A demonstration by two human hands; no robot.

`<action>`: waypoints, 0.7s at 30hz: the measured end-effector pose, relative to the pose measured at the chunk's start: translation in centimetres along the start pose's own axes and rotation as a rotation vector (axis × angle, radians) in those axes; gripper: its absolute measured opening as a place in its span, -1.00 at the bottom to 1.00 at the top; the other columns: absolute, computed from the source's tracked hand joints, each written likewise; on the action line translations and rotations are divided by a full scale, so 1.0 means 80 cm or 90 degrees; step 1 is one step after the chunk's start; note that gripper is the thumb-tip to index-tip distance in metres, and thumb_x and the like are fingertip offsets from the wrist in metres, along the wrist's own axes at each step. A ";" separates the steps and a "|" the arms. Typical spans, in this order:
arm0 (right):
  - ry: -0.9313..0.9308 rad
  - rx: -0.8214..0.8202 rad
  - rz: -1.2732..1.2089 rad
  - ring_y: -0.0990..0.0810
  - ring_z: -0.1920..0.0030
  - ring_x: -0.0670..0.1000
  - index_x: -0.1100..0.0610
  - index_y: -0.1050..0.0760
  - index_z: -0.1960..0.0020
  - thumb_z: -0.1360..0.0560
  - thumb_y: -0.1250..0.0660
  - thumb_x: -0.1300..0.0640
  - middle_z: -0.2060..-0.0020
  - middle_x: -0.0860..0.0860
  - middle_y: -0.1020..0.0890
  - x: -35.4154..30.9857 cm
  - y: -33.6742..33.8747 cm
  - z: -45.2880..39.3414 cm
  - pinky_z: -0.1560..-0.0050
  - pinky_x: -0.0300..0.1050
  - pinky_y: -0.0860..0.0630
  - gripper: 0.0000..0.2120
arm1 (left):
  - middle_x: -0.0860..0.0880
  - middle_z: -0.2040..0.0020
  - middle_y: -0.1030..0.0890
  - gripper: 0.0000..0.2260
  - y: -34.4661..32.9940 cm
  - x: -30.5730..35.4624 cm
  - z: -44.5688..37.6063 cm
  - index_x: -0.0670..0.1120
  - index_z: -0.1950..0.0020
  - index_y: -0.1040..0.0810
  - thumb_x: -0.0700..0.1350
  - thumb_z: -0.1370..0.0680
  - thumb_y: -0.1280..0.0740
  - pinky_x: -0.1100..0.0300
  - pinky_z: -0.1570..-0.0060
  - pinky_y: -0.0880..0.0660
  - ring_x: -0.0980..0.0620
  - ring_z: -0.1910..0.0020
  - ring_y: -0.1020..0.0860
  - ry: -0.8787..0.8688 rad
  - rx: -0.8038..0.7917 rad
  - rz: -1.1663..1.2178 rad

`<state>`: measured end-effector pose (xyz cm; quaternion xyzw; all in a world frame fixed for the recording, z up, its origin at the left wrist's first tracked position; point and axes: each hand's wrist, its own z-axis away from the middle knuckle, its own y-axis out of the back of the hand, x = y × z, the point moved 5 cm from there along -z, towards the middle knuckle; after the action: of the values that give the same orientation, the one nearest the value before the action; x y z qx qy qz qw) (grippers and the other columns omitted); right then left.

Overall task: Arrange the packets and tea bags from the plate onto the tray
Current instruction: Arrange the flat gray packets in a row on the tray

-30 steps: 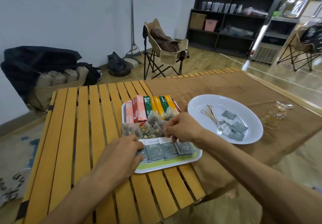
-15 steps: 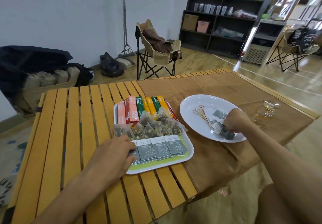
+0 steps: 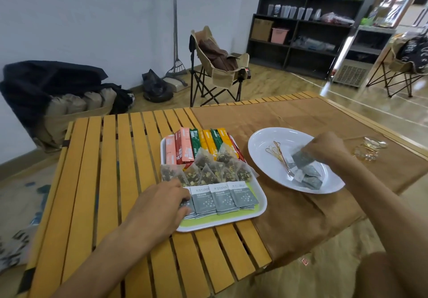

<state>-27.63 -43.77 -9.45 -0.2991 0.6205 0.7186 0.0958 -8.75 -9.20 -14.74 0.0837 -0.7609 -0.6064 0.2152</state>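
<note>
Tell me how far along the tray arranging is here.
Mostly done: the tray holds rows of stick packets, tea bags and grey sachets. In hand: the right hand lifts a sachet off the plate; the left hand rests on the grey row. Left: a few sachets on the plate.

Slatted wooden table [image 3: 92,181] — bearing tray [image 3: 259,212], brown cloth [image 3: 289,216], plate [image 3: 261,144] on cloth.

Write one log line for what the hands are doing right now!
right hand: pinching grey packet above plate | left hand: resting on packets at tray front | left on plate: more grey packets, gold picks
</note>
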 end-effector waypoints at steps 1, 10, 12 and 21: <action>0.039 -0.027 -0.061 -0.51 0.35 0.02 0.28 -0.64 0.14 -0.44 -0.46 0.22 0.31 0.09 -0.64 -0.022 -0.004 0.017 0.42 -0.16 -0.44 -0.89 | 0.17 -0.06 -0.51 -0.70 -0.001 0.000 -0.001 0.11 -0.21 -0.55 0.15 -0.51 -0.33 0.22 0.06 -0.50 0.16 0.02 -0.47 0.001 0.001 0.003; 0.115 -0.476 -0.236 -0.44 0.47 -0.07 0.19 -0.59 0.27 -0.54 -0.41 0.21 0.46 0.04 -0.54 -0.133 -0.150 0.183 0.44 -0.24 -0.36 -0.79 | 0.19 -0.05 -0.51 -0.70 -0.003 -0.002 -0.001 0.12 -0.21 -0.55 0.15 -0.51 -0.35 0.26 0.08 -0.45 0.19 0.02 -0.45 0.008 0.004 0.011; 0.126 -0.457 -0.211 -0.48 0.50 -0.10 0.19 -0.60 0.23 -0.53 -0.42 0.18 0.45 0.04 -0.58 -0.136 -0.163 0.187 0.45 -0.25 -0.41 -0.82 | 0.19 -0.05 -0.51 -0.70 -0.003 -0.002 -0.001 0.13 -0.21 -0.54 0.15 -0.50 -0.35 0.26 0.11 -0.45 0.19 0.03 -0.45 0.011 0.001 0.014; 0.287 -0.305 -0.067 -0.62 0.38 -0.01 0.16 -0.50 0.19 -0.48 -0.47 0.21 0.25 0.14 -0.69 -0.138 -0.180 0.193 0.22 -0.07 -0.66 -0.84 | 0.16 0.00 -0.53 -0.78 -0.007 -0.003 -0.005 0.10 -0.06 -0.56 0.15 -0.49 -0.37 0.20 0.10 -0.51 0.16 0.06 -0.47 0.018 -0.002 0.009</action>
<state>-16.22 -23.50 -14.60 -0.4963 0.4230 0.7538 -0.0804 -8.40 -9.60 -15.23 0.0864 -0.7577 -0.6046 0.2301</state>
